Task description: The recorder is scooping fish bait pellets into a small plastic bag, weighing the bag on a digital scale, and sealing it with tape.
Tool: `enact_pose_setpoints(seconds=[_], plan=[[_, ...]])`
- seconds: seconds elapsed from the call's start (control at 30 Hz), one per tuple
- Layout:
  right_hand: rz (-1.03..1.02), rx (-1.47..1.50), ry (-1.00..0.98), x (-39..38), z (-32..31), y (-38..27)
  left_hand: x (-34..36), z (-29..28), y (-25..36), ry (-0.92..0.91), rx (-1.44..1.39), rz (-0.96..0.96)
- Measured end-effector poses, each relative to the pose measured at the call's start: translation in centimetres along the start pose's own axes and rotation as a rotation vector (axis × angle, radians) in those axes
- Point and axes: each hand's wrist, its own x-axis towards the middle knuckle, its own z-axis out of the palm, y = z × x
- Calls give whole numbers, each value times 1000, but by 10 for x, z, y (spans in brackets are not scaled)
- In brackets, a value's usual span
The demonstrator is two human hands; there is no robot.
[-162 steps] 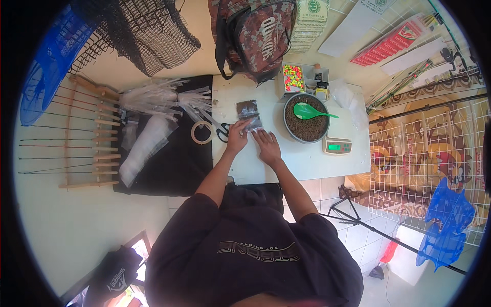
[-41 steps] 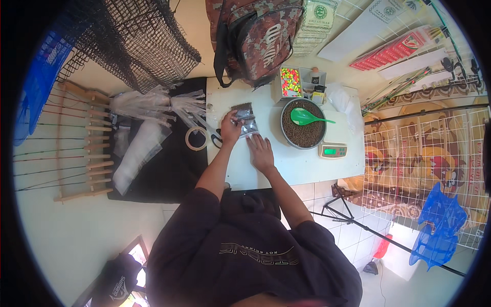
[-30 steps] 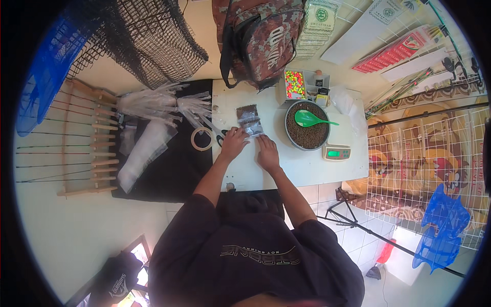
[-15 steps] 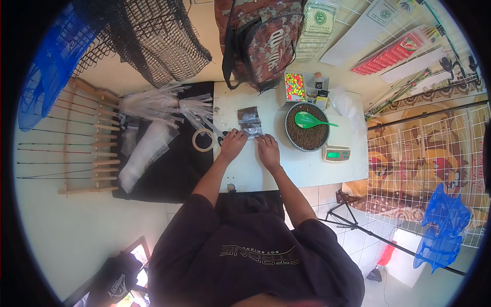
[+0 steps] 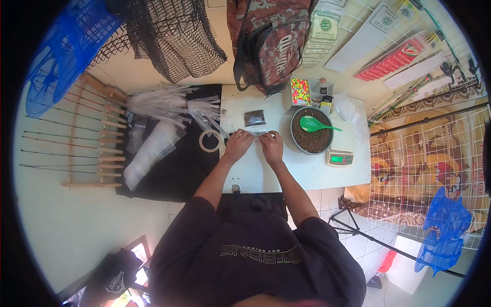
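Observation:
A small clear plastic bag [image 5: 254, 118] of dark brown pellets lies flat on the white table, its empty clear end toward me. My left hand [image 5: 238, 146] pinches the left side of that end, fingers closed. Opposite it, my right hand [image 5: 271, 147] has its fingers bent closed on the right side of the same end. Just right of my right hand stands a round bowl [image 5: 310, 147] full of brown pellets, with a green spoon [image 5: 313, 124] resting on them. A roll of tape [image 5: 202, 147] lies left of my left hand.
Beyond the bowl are a box of bright coloured pieces [image 5: 300, 92] and a digital scale [image 5: 339, 158] at the right. Clear plastic bags [image 5: 153, 153] lie on black cloth at the left. A camouflage backpack [image 5: 271, 46] hangs at the back, beside dark netting [image 5: 169, 41].
My hands have come closer together at the bag's clear end. The pellet-filled part now lies flatter and more plainly in sight. The whole view has shifted slightly.

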Motion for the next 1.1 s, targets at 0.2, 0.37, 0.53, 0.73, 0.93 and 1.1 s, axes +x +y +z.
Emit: enact_pose_setpoints(seconds=[0.2, 0.37, 0.53, 0.73, 0.93, 1.1], plan=[[-24, 72, -27, 7, -10, -2, 2, -6, 4, 49, -130, -117], [20, 190, -21, 8, -22, -9, 1, -10, 2, 105, -176, -184], [29, 218, -53, 4, -24, 0, 1, -14, 3, 66, -243, -205], [111, 256, -148, 6, -23, 0, 0, -21, 7, 46, -357, -271], [153, 459, -309, 6, -22, 7, -3, -20, -1, -153, -576, -445], [151, 261, -235, 13, -17, 7, -1, -15, 4, -47, -348, -388]])
